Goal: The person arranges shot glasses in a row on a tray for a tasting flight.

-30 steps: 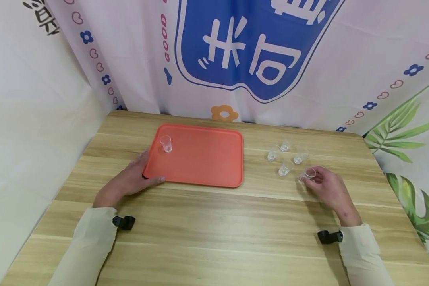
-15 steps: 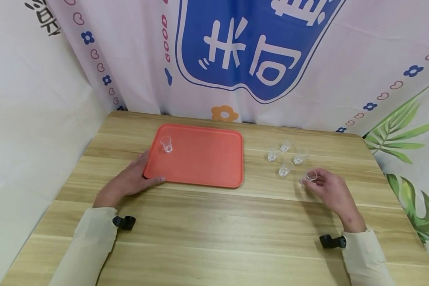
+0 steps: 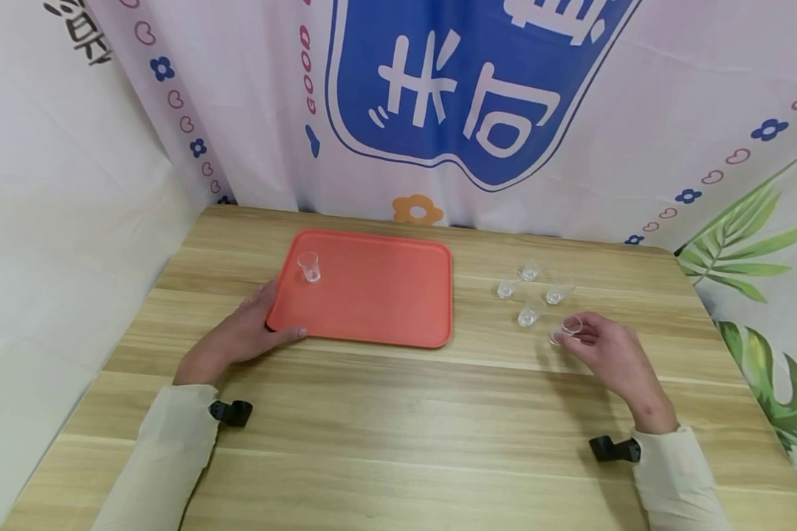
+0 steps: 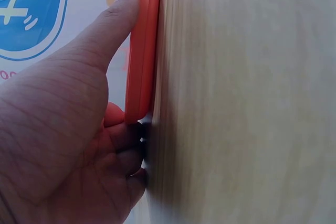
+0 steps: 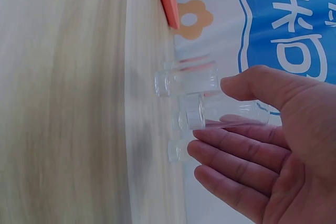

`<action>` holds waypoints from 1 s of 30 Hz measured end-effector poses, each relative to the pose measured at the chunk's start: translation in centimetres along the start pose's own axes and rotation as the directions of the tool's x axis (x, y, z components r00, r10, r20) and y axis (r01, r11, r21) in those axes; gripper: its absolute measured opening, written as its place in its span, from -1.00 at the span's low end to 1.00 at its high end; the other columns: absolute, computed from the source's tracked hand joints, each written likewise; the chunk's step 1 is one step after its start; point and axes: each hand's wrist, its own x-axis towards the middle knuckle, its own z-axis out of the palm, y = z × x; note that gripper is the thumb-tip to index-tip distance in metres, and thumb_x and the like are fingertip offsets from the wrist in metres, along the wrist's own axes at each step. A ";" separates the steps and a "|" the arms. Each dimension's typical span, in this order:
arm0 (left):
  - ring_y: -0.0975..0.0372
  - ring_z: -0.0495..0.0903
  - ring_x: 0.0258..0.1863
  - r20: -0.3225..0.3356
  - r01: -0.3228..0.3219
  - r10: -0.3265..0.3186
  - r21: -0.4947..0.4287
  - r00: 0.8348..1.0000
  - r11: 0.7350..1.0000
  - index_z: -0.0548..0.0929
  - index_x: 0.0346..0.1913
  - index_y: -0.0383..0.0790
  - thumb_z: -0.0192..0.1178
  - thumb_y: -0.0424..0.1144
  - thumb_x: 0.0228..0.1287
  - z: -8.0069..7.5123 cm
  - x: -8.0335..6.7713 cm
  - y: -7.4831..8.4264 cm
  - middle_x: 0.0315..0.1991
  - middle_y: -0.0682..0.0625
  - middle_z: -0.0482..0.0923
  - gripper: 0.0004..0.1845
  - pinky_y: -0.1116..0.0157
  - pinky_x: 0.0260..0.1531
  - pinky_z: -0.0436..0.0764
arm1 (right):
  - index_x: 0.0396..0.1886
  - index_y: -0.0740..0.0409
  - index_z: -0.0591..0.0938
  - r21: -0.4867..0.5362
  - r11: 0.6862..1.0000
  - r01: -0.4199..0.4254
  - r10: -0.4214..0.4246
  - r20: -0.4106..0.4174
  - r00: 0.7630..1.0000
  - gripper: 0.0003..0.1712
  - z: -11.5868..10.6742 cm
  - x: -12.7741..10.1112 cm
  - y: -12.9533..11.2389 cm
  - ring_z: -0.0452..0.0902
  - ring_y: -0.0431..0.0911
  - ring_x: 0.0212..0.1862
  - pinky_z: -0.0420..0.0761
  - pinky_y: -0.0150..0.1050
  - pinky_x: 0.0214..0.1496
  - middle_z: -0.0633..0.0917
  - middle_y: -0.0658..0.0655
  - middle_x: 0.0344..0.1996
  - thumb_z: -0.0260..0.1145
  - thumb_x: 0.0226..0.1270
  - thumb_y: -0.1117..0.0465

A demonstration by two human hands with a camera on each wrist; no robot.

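My right hand (image 3: 614, 358) pinches a small clear plastic cup (image 3: 564, 330) between thumb and fingers, to the right of the tray. In the right wrist view that cup (image 5: 231, 113) lies between the thumb and the fingers, its thick base apart from the tabletop. Several similar clear cups (image 3: 530, 313) stand on the table just beyond it. On the far left, my left hand (image 3: 239, 332) grips the near-left corner of a red tray (image 3: 372, 341). Its thumb lies on the rim (image 4: 140, 51), with the other fingers at the corner's side. One clear cup (image 3: 310, 268) stands upright on the tray's left part.
The wooden table (image 3: 398, 428) runs up to a printed curtain (image 3: 252, 88) at the back. White cloth hangs at the left, and leaf-patterned cloth (image 3: 750, 243) at the right. Black wrist cameras (image 3: 232, 413) sit at both cuffs.
My right hand has dipped slightly nearer and shifted a little left with the cup between its fingers. The left hand and the tray have stayed in place.
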 end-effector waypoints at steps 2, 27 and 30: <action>-0.20 -0.09 0.58 0.001 0.002 -0.002 0.001 1.000 1.000 -0.28 0.68 -0.13 0.31 0.29 0.32 -0.1 -0.1 0.0 0.65 -0.22 -0.16 0.22 -0.27 0.47 -0.04 | -0.08 0.31 0.69 0.009 1.000 0.001 -0.001 0.005 1.000 -0.65 0.1 0.1 -0.2 0.75 0.22 -0.11 0.72 0.09 -0.09 0.77 0.30 -0.17 0.45 0.43 0.08; -0.20 -0.11 0.58 0.004 -0.002 0.002 0.004 1.000 1.000 -0.27 0.68 -0.14 0.31 0.30 0.31 0.1 0.1 -0.2 0.66 -0.20 -0.16 0.23 -0.29 0.45 0.01 | -0.10 0.24 0.70 0.150 0.986 0.066 -0.079 0.085 0.993 -0.75 2.8 1.6 -2.7 0.79 0.04 -0.17 0.75 -0.21 -0.19 0.79 0.20 -0.18 0.52 0.33 0.22; -0.20 -0.14 0.59 0.007 -0.002 0.002 0.006 1.000 1.000 -0.27 0.68 -0.14 0.31 0.30 0.31 0.0 0.0 -0.1 0.66 -0.20 -0.18 0.23 -0.28 0.46 -0.04 | -0.09 0.25 0.71 0.169 0.983 0.074 -0.090 0.084 0.992 -0.75 3.2 1.9 -3.1 0.79 0.02 -0.17 0.75 -0.25 -0.20 0.78 0.18 -0.18 0.52 0.32 0.24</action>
